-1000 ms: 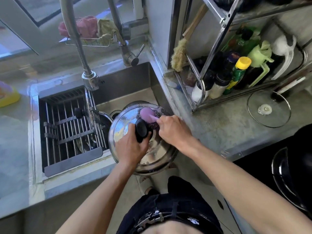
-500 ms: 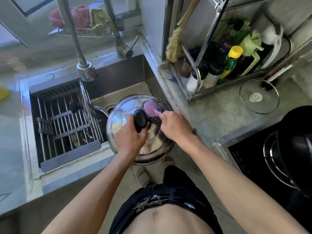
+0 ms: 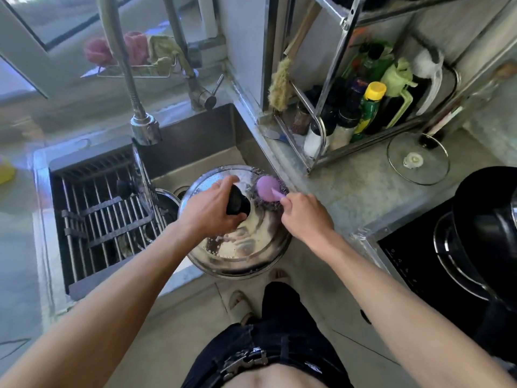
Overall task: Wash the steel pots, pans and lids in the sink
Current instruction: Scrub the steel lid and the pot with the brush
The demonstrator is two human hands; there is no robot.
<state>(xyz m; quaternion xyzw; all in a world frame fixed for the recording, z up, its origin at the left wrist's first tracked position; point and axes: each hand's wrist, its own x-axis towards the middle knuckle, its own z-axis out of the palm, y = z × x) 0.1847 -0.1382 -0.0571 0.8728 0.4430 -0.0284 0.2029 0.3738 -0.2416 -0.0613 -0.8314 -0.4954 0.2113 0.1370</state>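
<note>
Steel lid [image 3: 246,247] sits tilted over the sink's [image 3: 195,141] near edge, held by its black knob [image 3: 237,204] in your left hand [image 3: 212,211], fingers curled round it. Your right hand [image 3: 305,217] pinches the purple scrubber's [image 3: 268,189] handle, with the wire pad pressed on the lid's far right rim, just beyond the knob. Compared with a second ago, the scrubber has slid further right, away from the knob, toward the rim.

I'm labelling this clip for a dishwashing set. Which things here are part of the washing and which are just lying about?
In use: steel lid, held by its black knob in the left hand; purple-handled scrubber in the right hand; sink.

Lying about: glass lid, yellow-capped bottle, brush, black pot.
</note>
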